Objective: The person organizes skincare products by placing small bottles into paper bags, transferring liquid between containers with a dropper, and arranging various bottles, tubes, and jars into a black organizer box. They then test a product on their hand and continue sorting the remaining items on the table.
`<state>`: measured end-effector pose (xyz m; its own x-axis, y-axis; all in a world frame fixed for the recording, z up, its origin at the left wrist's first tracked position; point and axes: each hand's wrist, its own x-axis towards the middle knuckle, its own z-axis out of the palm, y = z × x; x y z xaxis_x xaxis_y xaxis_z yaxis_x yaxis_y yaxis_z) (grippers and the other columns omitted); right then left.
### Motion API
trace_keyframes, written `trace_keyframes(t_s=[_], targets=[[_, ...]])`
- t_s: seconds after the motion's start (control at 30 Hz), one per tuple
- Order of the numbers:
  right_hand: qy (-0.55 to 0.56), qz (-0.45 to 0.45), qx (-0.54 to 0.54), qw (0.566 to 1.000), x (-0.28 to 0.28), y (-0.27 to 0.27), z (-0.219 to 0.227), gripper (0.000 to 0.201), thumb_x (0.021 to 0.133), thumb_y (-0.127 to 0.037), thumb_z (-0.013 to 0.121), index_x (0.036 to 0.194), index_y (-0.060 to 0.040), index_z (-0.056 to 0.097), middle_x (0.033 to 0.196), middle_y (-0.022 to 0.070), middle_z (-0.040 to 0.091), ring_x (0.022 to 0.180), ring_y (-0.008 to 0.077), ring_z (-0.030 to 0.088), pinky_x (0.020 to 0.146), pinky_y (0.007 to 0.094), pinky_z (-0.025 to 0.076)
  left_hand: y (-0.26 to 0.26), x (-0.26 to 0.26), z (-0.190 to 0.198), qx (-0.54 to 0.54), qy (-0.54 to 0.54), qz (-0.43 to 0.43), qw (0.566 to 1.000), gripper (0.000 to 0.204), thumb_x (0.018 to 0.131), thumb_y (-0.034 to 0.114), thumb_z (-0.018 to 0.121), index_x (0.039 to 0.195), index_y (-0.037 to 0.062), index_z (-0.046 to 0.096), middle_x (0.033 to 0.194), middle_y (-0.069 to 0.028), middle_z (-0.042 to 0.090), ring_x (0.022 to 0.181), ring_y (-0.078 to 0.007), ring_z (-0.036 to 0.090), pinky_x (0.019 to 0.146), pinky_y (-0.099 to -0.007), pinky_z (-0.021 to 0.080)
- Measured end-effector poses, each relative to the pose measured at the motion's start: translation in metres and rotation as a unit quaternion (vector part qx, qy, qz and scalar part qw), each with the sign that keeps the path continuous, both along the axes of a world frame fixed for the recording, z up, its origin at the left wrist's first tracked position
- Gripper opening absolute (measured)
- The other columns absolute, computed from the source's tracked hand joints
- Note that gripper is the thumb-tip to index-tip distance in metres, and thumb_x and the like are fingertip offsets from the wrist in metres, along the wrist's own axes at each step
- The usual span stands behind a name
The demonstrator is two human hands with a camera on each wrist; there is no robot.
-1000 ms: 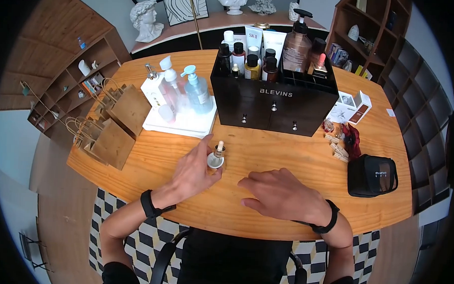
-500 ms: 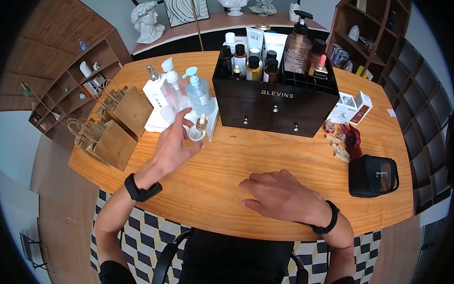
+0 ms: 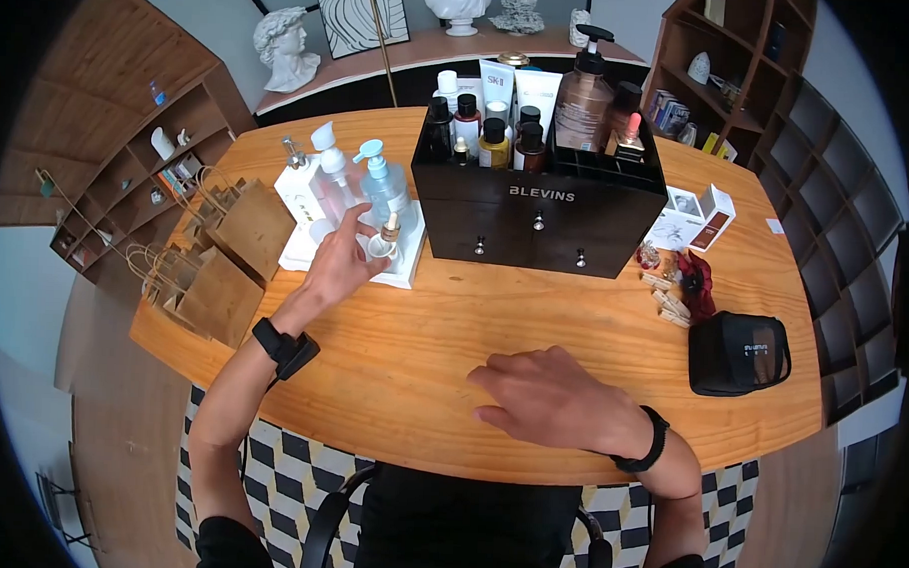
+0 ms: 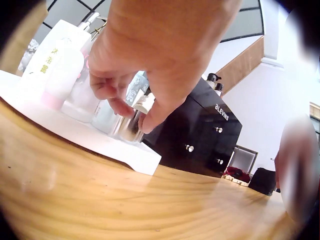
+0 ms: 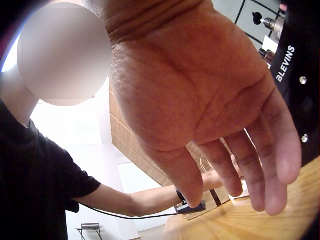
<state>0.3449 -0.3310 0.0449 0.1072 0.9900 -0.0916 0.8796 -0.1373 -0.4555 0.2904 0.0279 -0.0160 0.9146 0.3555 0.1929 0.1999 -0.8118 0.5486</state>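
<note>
My left hand (image 3: 337, 260) pinches a small glass dropper bottle (image 3: 383, 246) between thumb and fingers, over the front right part of a white tray (image 3: 403, 274). A pale dropper top stands up from the bottle, with a round white part below it. In the left wrist view the bottle (image 4: 131, 129) has clear walls, its base close over the tray. On the tray behind the hand stand a blue pump bottle (image 3: 384, 186), a pink pump bottle (image 3: 336, 175) and a white pump bottle (image 3: 302, 194). My right hand (image 3: 551, 398) hangs palm down near the table's front, fingers loosely bent, holding nothing.
A black drawer organizer (image 3: 517, 221) filled with bottles and tubes stands right of the tray. Brown paper bags (image 3: 209, 295) stand at the left. At the right are small boxes (image 3: 682, 222), wooden clips (image 3: 671, 307), a dark red flower (image 3: 697, 282) and a black pouch (image 3: 737, 354).
My left hand has carried the dropper bottle from the middle of the table leftward and away from me, to the tray. The right hand keeps its pose, and the head view has shifted slightly.
</note>
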Motion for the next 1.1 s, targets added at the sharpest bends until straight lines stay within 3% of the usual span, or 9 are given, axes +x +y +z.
trace_keyframes(t_s=[0.23, 0.3, 0.43, 0.5, 0.7, 0.77, 0.87, 0.97, 1.1], targets=[[0.001, -0.001, -0.002, 1.000, -0.001, 0.000, -0.002, 0.029, 0.105, -0.027, 0.063, 0.109, 0.0016, 0.063, 0.101, 0.0199, 0.069, 0.103, 0.0400, 0.069, 0.087, 0.0512, 0.052, -0.005, -0.009, 0.002, 0.000, 0.005, 0.001, 1.000, 0.090, 0.083, 0.020, 0.090, 0.154, 0.0024, 0.038, 0.122, -0.0156, 0.068, 0.076, -0.0200, 0.064, 0.075, -0.0355, 0.057], [-0.031, -0.003, -0.013, 0.999, 0.000, 0.000, -0.001, 0.034, 0.102, -0.030, 0.069, 0.121, -0.0012, 0.069, 0.103, 0.0150, 0.071, 0.101, 0.0359, 0.072, 0.079, 0.0471, 0.055, -0.013, -0.022, 0.007, 0.015, 0.010, 0.046, 0.999, 0.086, 0.082, 0.021, 0.091, 0.149, -0.0005, 0.042, 0.122, -0.0175, 0.066, 0.081, -0.0263, 0.068, 0.079, -0.0413, 0.057], [-0.024, -0.008, -0.008, 1.000, 0.000, -0.001, 0.003, 0.036, 0.102, -0.031, 0.069, 0.123, -0.0016, 0.069, 0.105, 0.0146, 0.072, 0.102, 0.0358, 0.072, 0.080, 0.0474, 0.055, -0.032, -0.054, 0.008, 0.002, 0.030, 0.081, 0.996, 0.079, 0.083, 0.018, 0.090, 0.145, 0.0003, 0.045, 0.122, -0.0171, 0.063, 0.082, -0.0260, 0.067, 0.077, -0.0410, 0.055], [-0.002, -0.008, 0.003, 1.000, 0.000, -0.002, 0.007, 0.030, 0.105, -0.028, 0.064, 0.108, 0.0021, 0.064, 0.102, 0.0208, 0.070, 0.103, 0.0396, 0.070, 0.085, 0.0504, 0.053, -0.046, -0.074, 0.001, 0.035, -0.057, 0.029, 0.997, 0.051, 0.086, 0.009, 0.085, 0.130, 0.0019, 0.060, 0.114, -0.0099, 0.067, 0.075, -0.0170, 0.062, 0.068, -0.0349, 0.052], [-0.017, -0.028, 0.014, 0.999, 0.003, -0.004, 0.009, 0.032, 0.104, -0.030, 0.064, 0.113, 0.0013, 0.065, 0.104, 0.0181, 0.070, 0.103, 0.0383, 0.070, 0.087, 0.0506, 0.053, -0.089, -0.117, -0.003, 0.087, -0.121, -0.055, 0.987, 0.015, 0.090, -0.006, 0.075, 0.103, 0.0020, 0.077, 0.098, -0.0079, 0.080, 0.071, -0.0195, 0.072, 0.060, -0.0324, 0.058], [-0.022, -0.034, 0.009, 0.999, 0.005, -0.004, 0.008, 0.034, 0.104, -0.030, 0.064, 0.116, 0.0008, 0.065, 0.107, 0.0179, 0.071, 0.105, 0.0384, 0.070, 0.088, 0.0501, 0.053, -0.097, -0.126, -0.010, 0.106, -0.104, -0.071, 0.986, 0.014, 0.091, -0.002, 0.075, 0.105, 0.0024, 0.078, 0.105, -0.0104, 0.081, 0.071, -0.0220, 0.077, 0.059, -0.0333, 0.061], [-0.050, -0.042, 0.006, 0.998, 0.009, -0.001, 0.003, 0.036, 0.103, -0.033, 0.067, 0.124, -0.0034, 0.067, 0.110, 0.0142, 0.072, 0.106, 0.0366, 0.071, 0.087, 0.0476, 0.055, -0.111, -0.128, -0.018, 0.193, -0.118, -0.170, 0.959, 0.050, 0.079, -0.006, 0.069, 0.127, 0.0055, 0.076, 0.099, -0.0140, 0.080, 0.058, -0.0261, 0.071, 0.056, -0.0374, 0.060], [-0.066, -0.050, 0.012, 0.997, 0.016, -0.001, 0.003, 0.040, 0.100, -0.035, 0.071, 0.129, -0.0072, 0.069, 0.112, 0.0109, 0.073, 0.105, 0.0348, 0.072, 0.086, 0.0457, 0.056, -0.136, -0.114, -0.003, 0.159, -0.128, -0.200, 0.958, 0.067, 0.073, -0.010, 0.064, 0.138, 0.0060, 0.069, 0.103, -0.0165, 0.079, 0.056, -0.0267, 0.069, 0.055, -0.0373, 0.059], [-0.059, -0.073, 0.083, 0.992, 0.024, -0.011, 0.008, 0.048, 0.094, -0.031, 0.078, 0.133, -0.0071, 0.066, 0.115, 0.0117, 0.072, 0.109, 0.0349, 0.071, 0.089, 0.0454, 0.055, -0.168, -0.093, 0.027, 0.101, -0.133, -0.234, 0.958, 0.067, 0.079, -0.014, 0.061, 0.144, 0.0018, 0.064, 0.106, -0.0209, 0.078, 0.064, -0.0275, 0.072, 0.060, -0.0373, 0.060]])
